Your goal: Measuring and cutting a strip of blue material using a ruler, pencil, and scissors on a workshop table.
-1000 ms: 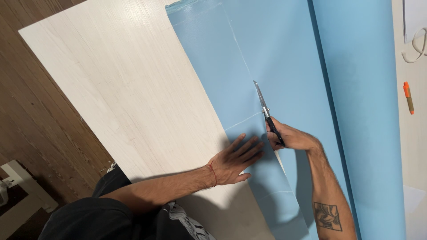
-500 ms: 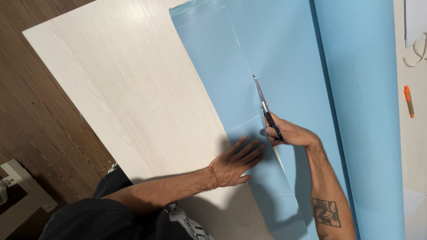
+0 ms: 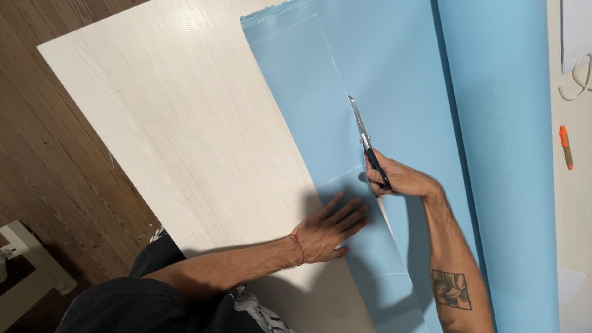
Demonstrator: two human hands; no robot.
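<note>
1. The right hand (image 3: 401, 180) is closed around the black handles of a pair of scissors (image 3: 367, 143), whose silver blades point away from the person along a faint chalk line on the blue fabric (image 3: 394, 80).
2. The fabric lies over the right half of the pale wooden tabletop (image 3: 172, 123), and its frayed end reaches the tabletop's far edge.
3. Behind the scissors the fabric is already parted: a narrow slit runs from the blades back towards the near edge of the tabletop.
4. The left hand (image 3: 330, 229) lies flat, fingers spread wide, pressing the left-hand strip of fabric just beside the slit; it holds nothing. A thin red thread circles its wrist.
5. The right forearm rests on the fabric and bears a dark square tattoo.
6. An orange marker (image 3: 565, 147) lies near the tabletop's right edge, well apart from both hands, with a pale cord (image 3: 573, 80) beyond it.
7. To the left of the tabletop shows dark wooden floor (image 3: 37, 148).
</note>
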